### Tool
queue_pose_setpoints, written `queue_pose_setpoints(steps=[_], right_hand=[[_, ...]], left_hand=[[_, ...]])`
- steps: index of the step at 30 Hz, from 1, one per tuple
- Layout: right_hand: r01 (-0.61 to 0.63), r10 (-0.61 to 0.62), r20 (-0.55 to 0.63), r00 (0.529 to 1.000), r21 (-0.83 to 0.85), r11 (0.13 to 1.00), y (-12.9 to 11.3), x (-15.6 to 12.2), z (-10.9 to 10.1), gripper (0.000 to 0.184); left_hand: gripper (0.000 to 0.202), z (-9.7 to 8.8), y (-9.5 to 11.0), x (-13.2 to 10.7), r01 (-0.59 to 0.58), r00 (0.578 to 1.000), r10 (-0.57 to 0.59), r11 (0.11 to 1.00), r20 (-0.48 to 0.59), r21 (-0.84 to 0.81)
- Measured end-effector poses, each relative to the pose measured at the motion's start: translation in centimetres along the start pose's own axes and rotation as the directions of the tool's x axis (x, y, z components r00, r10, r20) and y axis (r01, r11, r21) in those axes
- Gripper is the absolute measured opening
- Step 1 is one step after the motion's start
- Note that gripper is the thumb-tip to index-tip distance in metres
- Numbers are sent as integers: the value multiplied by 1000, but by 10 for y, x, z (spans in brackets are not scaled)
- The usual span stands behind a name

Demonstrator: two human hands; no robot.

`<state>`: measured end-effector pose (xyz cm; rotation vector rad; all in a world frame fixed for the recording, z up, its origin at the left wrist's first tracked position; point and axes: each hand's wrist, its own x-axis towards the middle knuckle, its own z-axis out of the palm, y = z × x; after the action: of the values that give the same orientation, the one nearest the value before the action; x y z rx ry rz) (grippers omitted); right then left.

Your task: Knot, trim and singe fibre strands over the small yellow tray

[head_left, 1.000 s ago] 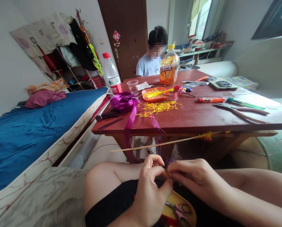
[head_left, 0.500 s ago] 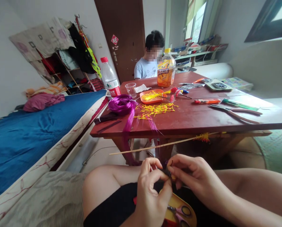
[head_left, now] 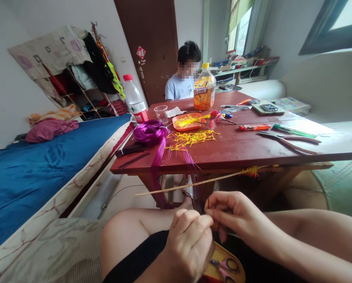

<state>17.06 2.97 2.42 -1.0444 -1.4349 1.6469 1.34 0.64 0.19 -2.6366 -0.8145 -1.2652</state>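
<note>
My left hand point(head_left: 188, 245) and my right hand point(head_left: 237, 220) meet over my lap, below the table's front edge. Both have their fingers curled and pinched together on a small dark purple tuft of fibres that barely shows between them. Under my hands a yellow tray point(head_left: 233, 257) rests on my lap with pink-handled scissors point(head_left: 224, 267) in it. A thin wooden stick point(head_left: 193, 182) with a yellow and red tuft at its right end juts out just above my hands.
The red table point(head_left: 240, 147) carries a purple fibre bundle point(head_left: 150, 131), loose yellow strands point(head_left: 193, 137), an orange dish point(head_left: 189, 121), two bottles, a plastic cup, pliers point(head_left: 288, 139) and pens. Another person sits at its far side. A blue-covered bed point(head_left: 40, 169) lies to the left.
My left hand has closed from a loose pinch into a tighter fist against my right hand. The view has shifted slightly.
</note>
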Motion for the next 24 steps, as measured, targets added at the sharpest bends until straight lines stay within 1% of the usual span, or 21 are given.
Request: queue_pose_setpoints(steps=[2,4,6,7,8,9,10,11,12,13,14,15,16,17,18,19,20,21,22,23,24], right_hand=[[10,-11,-2,1000,-39,999,-1,1,0,19],[47,-50,-14,999,-142,989,-3,0,0,16],[132,-150,-26,988,-352,927,-7,-2,-1,11],[214,-244,1,970,-486,847,-8,-4,-3,11],[330,-360,78,930,-611,719,-9,-5,-5,14],[465,-472,203,858,-700,543,-9,-6,-8,17],[591,-554,354,754,-733,336,-8,-7,-11,19],[685,-595,495,633,-717,133,-7,-7,-14,20],[734,-602,602,524,-678,-39,-6,-8,-17,21],[744,-591,670,448,-646,-169,-5,-8,-19,21],[733,-578,707,409,-631,-254,-3,-9,-20,21],[713,-568,724,391,-629,-310,-2,-9,-21,23],[700,-561,732,386,-629,-339,-2,-9,-22,25],[693,-555,735,391,-631,-347,-2,-10,-21,27],[696,-550,730,405,-636,-332,-2,-10,-21,30],[704,-551,715,431,-648,-291,-3,-10,-20,32],[715,-557,689,464,-662,-224,-3,-10,-19,35],[721,-568,647,509,-681,-129,-4,-10,-17,36],[712,-577,580,575,-702,4,-5,-10,-16,36],[678,-575,489,656,-716,166,-6,-9,-14,34],[612,-543,379,749,-711,347,-7,-9,-12,30]], left_hand=[[14,1,-2,-1,-27,1000,27,999,7,38],[15,0,-2,3,11,1000,-12,999,25,37],[17,-3,-1,11,145,988,-143,989,64,-37],[18,-5,-1,17,262,962,-251,960,110,-103],[17,-6,-1,22,409,907,-379,895,185,-176],[16,-8,-2,26,567,820,-506,784,270,-253],[15,-9,-3,30,711,703,-611,626,364,-320],[14,-10,-4,33,817,574,-678,440,459,-373],[13,-10,-6,34,878,455,-704,250,546,-408],[11,-9,-8,35,898,358,-702,78,616,-433],[9,-8,-9,35,892,284,-685,-67,671,-446],[7,-7,-11,34,874,231,-668,-177,708,-453],[5,-6,-11,33,853,193,-654,-256,731,-455],[4,-5,-12,32,831,168,-645,-314,745,-459],[4,-4,-12,31,813,154,-640,-351,753,-465],[3,-4,-11,30,804,150,-638,-366,755,-469],[4,-4,-9,30,809,170,-641,-342,748,-477],[5,-5,-7,30,827,218,-655,-269,723,-493],[7,-6,-4,29,847,293,-677,-144,675,-512],[9,-6,-2,29,852,391,-696,27,602,-522],[11,-6,1,27,829,504,-699,226,508,-511]])
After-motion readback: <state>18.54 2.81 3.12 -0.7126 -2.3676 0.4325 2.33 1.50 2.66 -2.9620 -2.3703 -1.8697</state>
